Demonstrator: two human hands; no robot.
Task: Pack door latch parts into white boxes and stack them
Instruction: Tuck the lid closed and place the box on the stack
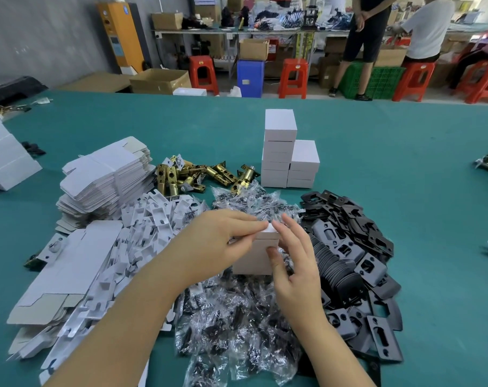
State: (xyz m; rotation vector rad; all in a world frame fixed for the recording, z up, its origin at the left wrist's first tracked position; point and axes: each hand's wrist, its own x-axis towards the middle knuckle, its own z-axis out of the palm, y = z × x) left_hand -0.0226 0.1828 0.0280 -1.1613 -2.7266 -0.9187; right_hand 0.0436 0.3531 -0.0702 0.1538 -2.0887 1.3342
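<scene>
Both hands, left hand [223,241] and right hand [293,255], grip white box [255,255] (upright).

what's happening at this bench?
A person is closing a small white cardboard box over the pile of clear plastic screw bags. The left hand and right hand both pinch its top flap. Two stacks of finished white boxes stand behind; brass latch bolts and black metal strike plates lie alongside.

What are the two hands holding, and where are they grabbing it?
A small white box. The left hand pinches its top flap at the upper edge, and the right hand grips its right side, thumb on the front face.
</scene>
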